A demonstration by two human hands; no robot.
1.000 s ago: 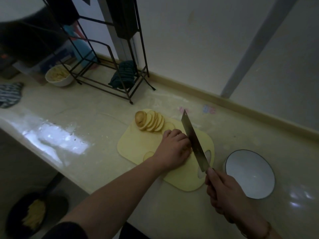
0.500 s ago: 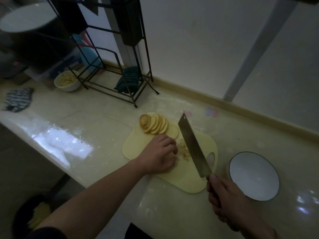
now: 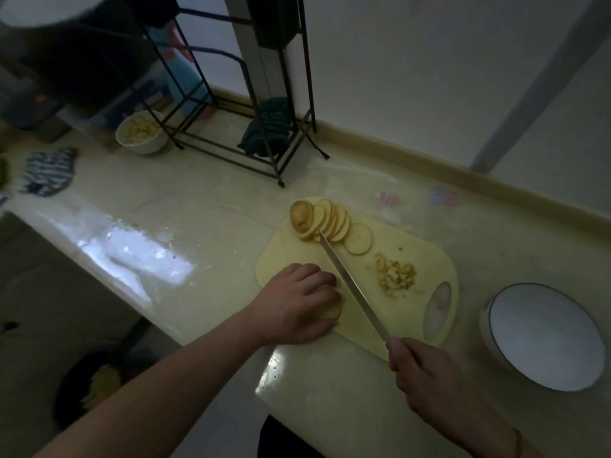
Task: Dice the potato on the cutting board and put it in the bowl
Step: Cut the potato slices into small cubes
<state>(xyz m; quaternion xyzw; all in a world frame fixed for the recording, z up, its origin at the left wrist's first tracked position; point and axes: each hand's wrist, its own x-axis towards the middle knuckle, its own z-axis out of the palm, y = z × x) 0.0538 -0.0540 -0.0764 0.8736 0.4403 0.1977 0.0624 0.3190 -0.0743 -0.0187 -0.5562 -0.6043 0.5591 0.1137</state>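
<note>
A pale yellow cutting board (image 3: 426, 259) lies on the counter. A fan of potato slices (image 3: 325, 223) leans at its far corner. A small heap of diced potato (image 3: 395, 275) sits right of the middle. My left hand (image 3: 297, 304) presses with curled fingers on a few stacked slices (image 3: 332, 310) at the board's near left edge. My right hand (image 3: 421, 370) grips the handle of a cleaver (image 3: 350, 284), whose blade stands edge-down just right of my left fingers. An empty white bowl (image 3: 542, 335) with a dark rim stands right of the board.
A black wire rack (image 3: 238, 104) holding a dark cloth (image 3: 267, 128) stands at the back. A white bowl of cut potato (image 3: 142, 132) and a striped cloth (image 3: 48, 170) lie far left. The counter edge runs along the near left; a dark pan (image 3: 92, 385) sits below it.
My left hand slid to the board's near left onto a stack of slices, uncovering the diced heap. The cleaver turned from blade-flat to edge-down beside my fingers.
</note>
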